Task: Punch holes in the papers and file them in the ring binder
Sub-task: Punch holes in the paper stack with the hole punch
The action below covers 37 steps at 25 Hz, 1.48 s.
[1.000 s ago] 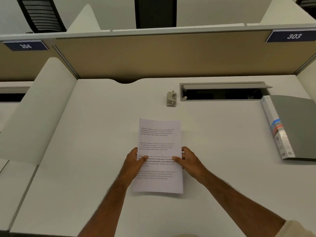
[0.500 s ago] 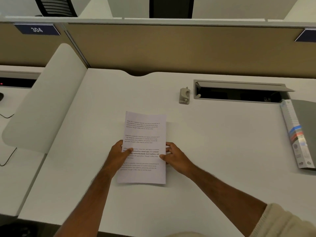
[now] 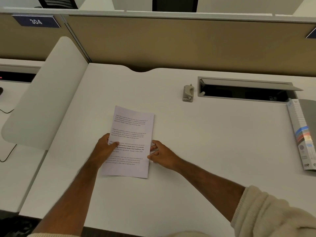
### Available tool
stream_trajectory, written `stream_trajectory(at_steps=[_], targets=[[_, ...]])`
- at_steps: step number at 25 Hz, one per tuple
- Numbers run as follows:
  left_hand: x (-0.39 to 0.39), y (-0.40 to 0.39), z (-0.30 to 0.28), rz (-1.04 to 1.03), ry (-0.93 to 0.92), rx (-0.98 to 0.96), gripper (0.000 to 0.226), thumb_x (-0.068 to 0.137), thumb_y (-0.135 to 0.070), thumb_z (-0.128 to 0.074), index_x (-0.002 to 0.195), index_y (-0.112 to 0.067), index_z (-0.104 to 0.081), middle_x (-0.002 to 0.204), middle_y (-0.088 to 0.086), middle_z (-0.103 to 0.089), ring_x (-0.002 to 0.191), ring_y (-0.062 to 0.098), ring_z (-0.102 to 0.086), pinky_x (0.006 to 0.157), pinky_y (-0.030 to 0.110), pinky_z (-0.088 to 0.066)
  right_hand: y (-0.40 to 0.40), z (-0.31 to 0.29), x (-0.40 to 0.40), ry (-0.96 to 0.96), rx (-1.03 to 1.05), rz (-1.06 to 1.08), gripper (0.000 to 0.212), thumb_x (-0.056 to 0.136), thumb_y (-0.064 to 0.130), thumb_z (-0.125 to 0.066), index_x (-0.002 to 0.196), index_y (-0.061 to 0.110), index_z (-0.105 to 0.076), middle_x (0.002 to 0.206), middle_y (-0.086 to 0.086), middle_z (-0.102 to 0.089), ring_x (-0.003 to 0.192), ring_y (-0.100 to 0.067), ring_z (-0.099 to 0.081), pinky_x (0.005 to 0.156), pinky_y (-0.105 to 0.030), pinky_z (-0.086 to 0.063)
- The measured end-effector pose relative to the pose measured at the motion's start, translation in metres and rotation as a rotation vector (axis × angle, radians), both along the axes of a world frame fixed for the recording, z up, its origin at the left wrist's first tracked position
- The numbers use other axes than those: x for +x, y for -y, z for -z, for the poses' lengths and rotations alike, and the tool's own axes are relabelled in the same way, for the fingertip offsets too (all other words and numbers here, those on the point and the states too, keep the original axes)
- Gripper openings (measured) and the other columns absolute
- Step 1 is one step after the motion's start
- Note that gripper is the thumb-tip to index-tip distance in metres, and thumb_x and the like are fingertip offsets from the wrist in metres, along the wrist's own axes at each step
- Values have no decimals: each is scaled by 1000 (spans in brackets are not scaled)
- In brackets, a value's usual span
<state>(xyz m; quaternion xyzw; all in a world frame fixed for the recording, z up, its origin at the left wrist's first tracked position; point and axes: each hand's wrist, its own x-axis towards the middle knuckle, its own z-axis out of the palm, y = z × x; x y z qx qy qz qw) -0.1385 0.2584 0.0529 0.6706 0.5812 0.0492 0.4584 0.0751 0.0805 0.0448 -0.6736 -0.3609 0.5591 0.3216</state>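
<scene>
The white printed paper sheets (image 3: 131, 142) lie flat on the white counter (image 3: 213, 142), long axis running away from the person. The left hand (image 3: 104, 149) pinches their left edge; the right hand (image 3: 162, 153) touches the right edge, fingers loose. The small grey hole punch (image 3: 188, 93) stands beyond, up-right, nearer the right hand; the grey ring binder (image 3: 306, 134) lies far right

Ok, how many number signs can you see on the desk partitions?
2: a dark blue rectangular sign reading 304 at the upper left, and a dark blue sign cut off at the right edge, number unreadable. Others may lie outside view.
</scene>
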Motion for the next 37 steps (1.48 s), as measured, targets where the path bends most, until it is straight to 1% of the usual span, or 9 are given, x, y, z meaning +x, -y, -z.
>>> stream_trajectory(at_steps=[7,11,15,17,20,26,29,32,37], targets=[[-2,0,9,-73,12,31,40,98,-16,-66,133,-17,-50,128,7,-65,102,24,-67,82,35,-55,-9,3,-8,89,27,-55,54,92,16,-68,141,19,-44,114,8,-55,92,-13,-65,92,-33,-56],[0,4,10,-146,-7,70,46,98,-20,-67,138,-16,-45,133,11,-61,105,28,-66,83,37,-55,-10,4,-11,175,41,-98,53,94,22,-67,141,20,-42,124,1,-47,101,-18,-60,86,-28,-51],[0,12,11,-184,-170,221,61,96,-27,-69,148,-10,-42,147,15,-47,133,38,-49,106,53,-47,-2,8,-6,240,3,-122,67,95,28,-65,151,13,-31,136,-6,-44,104,-13,-54,85,-24,-44],[6,23,9,-145,-232,291,63,95,-30,-70,148,-11,-43,151,15,-43,138,41,-43,111,58,-39,6,9,-1,279,-10,-130,72,96,32,-64,154,13,-26,142,-5,-42,114,-15,-53,93,-27,-46],[22,45,10,-53,-236,367,61,93,-28,-71,146,-13,-46,150,12,-45,134,40,-45,111,57,-36,23,11,12,446,8,-191,74,97,39,-58,157,14,-23,148,-5,-37,134,-22,-42,108,-39,-42],[66,89,12,152,-194,434,65,90,-24,-75,147,-11,-48,152,11,-46,138,36,-44,113,55,-34,69,8,42,784,109,-239,71,100,44,-49,157,12,-22,156,-5,-32,141,-26,-33,113,-41,-33],[85,107,13,225,-193,435,67,93,-28,-71,152,-12,-43,159,9,-41,148,32,-34,119,52,-27,94,9,56,849,54,-222,76,100,54,-38,159,13,-16,166,-5,-17,152,-22,-16,119,-39,-20],[104,125,17,308,-216,429,69,95,-32,-66,155,-14,-38,165,8,-33,155,30,-21,124,51,-19,121,11,74,884,-12,-206,94,84,71,-8,160,14,-9,168,-4,-6,155,-20,-4,122,-37,-11],[139,164,22,452,-219,357,74,102,-38,-55,163,-15,-19,172,4,-8,159,27,3,127,44,-8,174,14,106,878,-92,-128,105,81,83,-3,160,12,-1,168,-5,1,155,-21,2,124,-37,-6]])
